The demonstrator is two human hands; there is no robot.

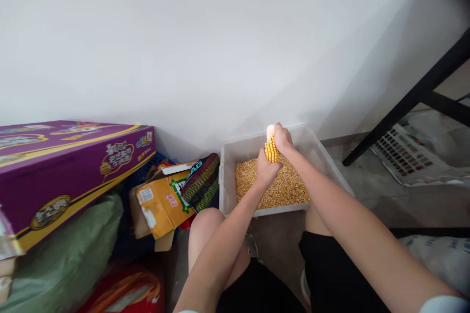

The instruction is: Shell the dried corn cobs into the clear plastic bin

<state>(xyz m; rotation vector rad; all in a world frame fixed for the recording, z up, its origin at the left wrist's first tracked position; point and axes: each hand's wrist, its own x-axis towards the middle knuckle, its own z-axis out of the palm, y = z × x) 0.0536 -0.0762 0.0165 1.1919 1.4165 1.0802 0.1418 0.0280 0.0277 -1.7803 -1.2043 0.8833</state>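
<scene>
An ear of dried corn [271,150] is held upright over a translucent plastic bin [228,176]. Its top end is bare pale cob, while yellow kernels still cover the lower part. My left hand [266,170] is closed round the lower end of the ear. My right hand [282,138] grips the ear's right side near the top, its fingers partly hidden behind it. Loose corn kernels [282,190] spread over the bottom of the bin below both hands.
Left of the bin lie a mesh bag [203,183], an orange carton [165,205] and a large purple box [84,166] above a green bag [73,249]. On the right are a black metal leg [389,122] and a white basket [407,156]. A white wall [220,49] rises behind the bin.
</scene>
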